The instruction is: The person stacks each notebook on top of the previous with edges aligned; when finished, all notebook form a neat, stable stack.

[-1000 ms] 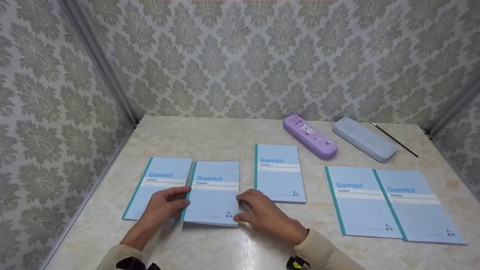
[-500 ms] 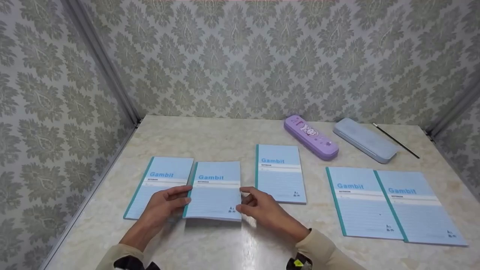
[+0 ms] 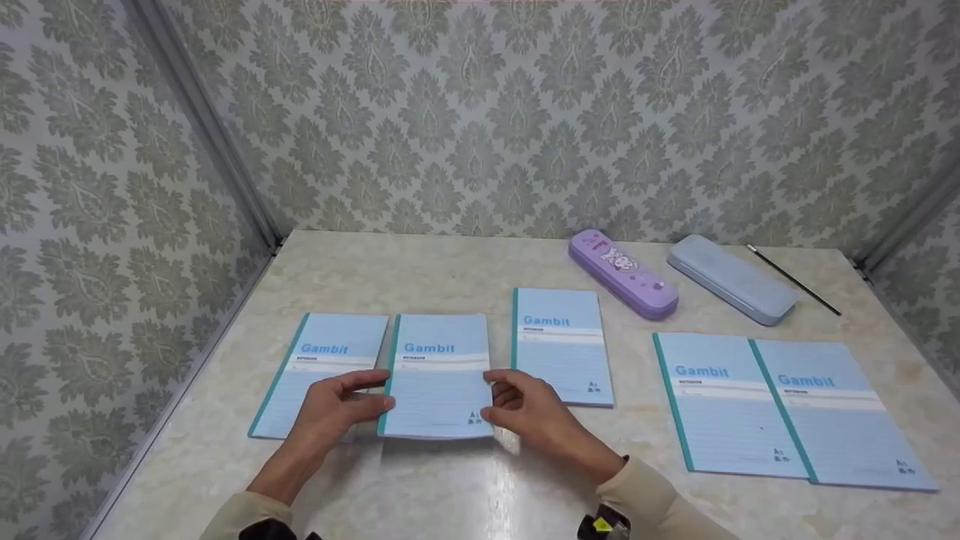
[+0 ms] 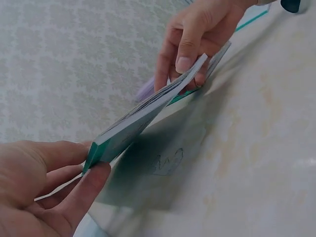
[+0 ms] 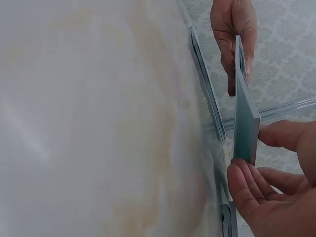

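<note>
A light blue notebook (image 3: 439, 390) with a green spine is held between both hands, raised off the table, as the wrist views and its shadow show. My left hand (image 3: 330, 409) pinches the green spine side between thumb and fingers. At the opposite edge, my right hand (image 3: 536, 416) pinches the notebook, thumb near the lower corner. In the left wrist view the lifted notebook (image 4: 143, 118) slants, its page edges slightly parted. Another notebook (image 3: 341, 334) lies flat to the left, partly covered by my left hand. A further notebook (image 3: 562, 352) lies behind my right hand.
Two notebooks (image 3: 727, 420) (image 3: 847, 420) lie side by side at the right, touching or slightly overlapping. Towards the back right are a purple pencil case (image 3: 622, 274), a pale blue-grey case (image 3: 731, 279) and a thin black pencil (image 3: 795, 279). Patterned walls enclose the table (image 3: 390, 274).
Both hands have lifted the notebook off the table and carried it slightly to the right and away from me. The other notebooks and the cases have stayed put.
</note>
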